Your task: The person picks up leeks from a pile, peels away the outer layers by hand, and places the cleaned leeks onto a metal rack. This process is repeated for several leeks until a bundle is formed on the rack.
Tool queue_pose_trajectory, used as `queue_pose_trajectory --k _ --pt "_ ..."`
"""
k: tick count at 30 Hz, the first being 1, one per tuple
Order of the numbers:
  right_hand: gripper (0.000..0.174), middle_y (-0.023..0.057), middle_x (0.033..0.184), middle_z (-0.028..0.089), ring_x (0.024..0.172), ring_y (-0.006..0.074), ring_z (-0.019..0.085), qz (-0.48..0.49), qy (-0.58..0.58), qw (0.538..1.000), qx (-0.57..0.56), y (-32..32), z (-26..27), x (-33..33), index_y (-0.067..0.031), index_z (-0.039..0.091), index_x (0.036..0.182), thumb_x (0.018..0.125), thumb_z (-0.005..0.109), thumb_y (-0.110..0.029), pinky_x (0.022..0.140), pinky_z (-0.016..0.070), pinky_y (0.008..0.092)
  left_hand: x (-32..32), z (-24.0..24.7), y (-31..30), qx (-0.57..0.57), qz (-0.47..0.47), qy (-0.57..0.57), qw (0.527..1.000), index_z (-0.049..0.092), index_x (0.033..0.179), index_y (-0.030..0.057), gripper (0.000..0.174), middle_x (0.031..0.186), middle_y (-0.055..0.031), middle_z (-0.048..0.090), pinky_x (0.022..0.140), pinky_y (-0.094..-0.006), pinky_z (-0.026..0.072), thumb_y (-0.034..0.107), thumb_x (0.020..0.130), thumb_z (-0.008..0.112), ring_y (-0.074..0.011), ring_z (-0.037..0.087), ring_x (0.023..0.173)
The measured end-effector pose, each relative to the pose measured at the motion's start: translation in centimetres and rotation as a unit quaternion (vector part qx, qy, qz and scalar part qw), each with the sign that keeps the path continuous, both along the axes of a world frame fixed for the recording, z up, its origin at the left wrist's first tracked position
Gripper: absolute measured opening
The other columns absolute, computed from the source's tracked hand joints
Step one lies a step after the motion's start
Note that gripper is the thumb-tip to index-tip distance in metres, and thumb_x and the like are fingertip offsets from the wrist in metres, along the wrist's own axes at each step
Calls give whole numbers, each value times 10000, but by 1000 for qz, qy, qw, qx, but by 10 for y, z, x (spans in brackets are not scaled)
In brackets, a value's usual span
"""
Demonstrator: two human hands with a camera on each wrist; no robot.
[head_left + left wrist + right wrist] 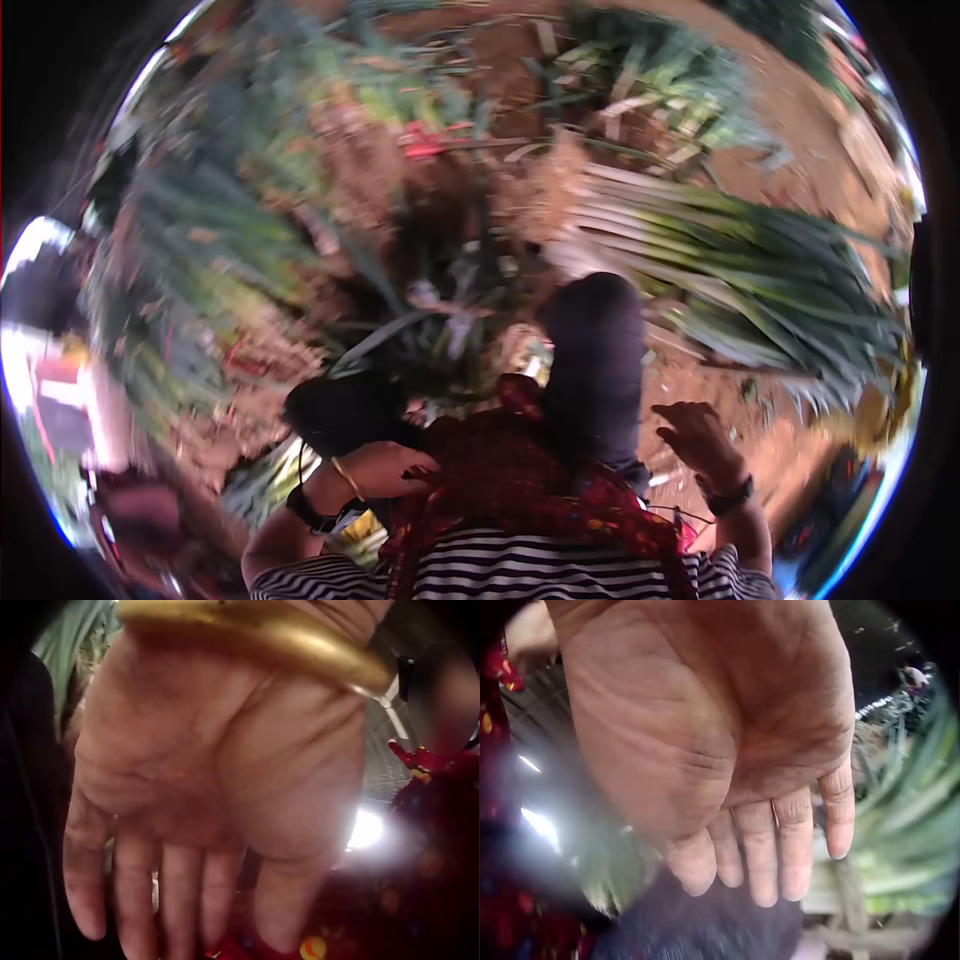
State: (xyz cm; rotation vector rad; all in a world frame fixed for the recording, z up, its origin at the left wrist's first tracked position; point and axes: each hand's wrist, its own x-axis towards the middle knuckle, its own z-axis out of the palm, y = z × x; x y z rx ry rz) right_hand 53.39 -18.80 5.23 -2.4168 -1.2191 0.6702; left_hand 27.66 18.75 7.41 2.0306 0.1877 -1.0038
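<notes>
My left hand (375, 472), with a gold bangle (255, 634) at its wrist, hangs over the lap against a red patterned apron (480, 450). In the left wrist view its palm shows with the fingers extended downward and nothing held. My right hand (703, 437) is out to the right of the dark-trousered leg (595, 350), above the soil. Its palm is bare in the right wrist view, fingers nearly straight. Ahead of the right hand lies a large bundle of leeks (730, 260), white stalks toward the middle and green leaves to the right.
More leeks (215, 240) are heaped along the left, blurred. Another leek pile (660, 80) lies at the back. Brown soil (690, 385) shows beside the right leg. Something small and red (422, 142) sits among the stalks. A wooden piece (865, 155) lies at the far right.
</notes>
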Motion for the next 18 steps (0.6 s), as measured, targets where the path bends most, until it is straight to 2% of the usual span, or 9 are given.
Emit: queue_pose_trajectory --k 1,4,7,10,12,14,15,16,18 --pt "358 100 948 633 897 274 580 60 -39 997 7 55 44 16 -68 603 1045 702 683 -137 786 458 377 -41 16 -2 29 79 9 996 605 1102 89 387 990 -124 651 809 -342 491 314 788 627 -248 626 931" --pt "373 79 915 630 861 272 572 171 -100 977 79 112 101 31 -89 612 1021 661 709 -110 777 462 378 -97 21 -5 -37 79 178 980 634 1059 107 424 969 -92 663 795 -328 483 425 778 632 -243 628 914" --pt "451 24 841 619 770 223 556 279 -160 930 176 168 151 38 -124 615 1073 641 740 -157 745 456 358 -163 4 -14 -2 18 254 967 652 1038 93 485 1009 -107 656 852 -346 454 498 774 616 -252 607 964" --pt "418 36 760 620 645 181 565 367 -185 869 275 225 195 44 -82 635 1035 638 747 -152 621 456 336 -192 16 -6 13 66 310 948 662 1014 76 494 986 -108 660 841 -342 455 494 750 651 -258 609 947" --pt "382 66 876 655 792 215 622 387 -130 871 272 261 225 50 -46 641 1031 744 676 -295 718 473 341 -178 27 17 39 135 258 956 664 1006 79 446 977 -107 663 826 -342 461 457 771 640 -246 614 926" --pt "441 80 955 645 842 178 633 335 -34 903 269 301 256 48 -30 622 1091 824 609 -380 740 499 297 -161 23 53 128 233 58 962 649 1016 96 360 866 -90 663 773 -319 474 354 768 674 -215 621 857" --pt "383 77 971 634 832 173 631 346 -14 880 325 320 266 49 -26 609 1111 872 573 -324 784 490 272 -145 26 68 104 352 -130 921 638 1031 91 331 788 -79 649 717 -320 493 287 767 681 -209 632 796" --pt "345 73 964 630 853 159 622 385 16 856 343 345 275 54 -27 587 1143 904 536 -271 833 471 269 -112 44 76 298 346 -141 878 628 1050 82 299 768 -71 647 657 -318 504 234 794 657 -198 640 742" --pt "335 81 1000 643 869 146 625 397 34 848 350 391 291 68 -48 592 1143 903 538 -275 846 470 262 -64 56 100 279 445 -301 796 597 1089 38 296 877 -93 661 708 -288 520 200 844 627 -173 650 819"
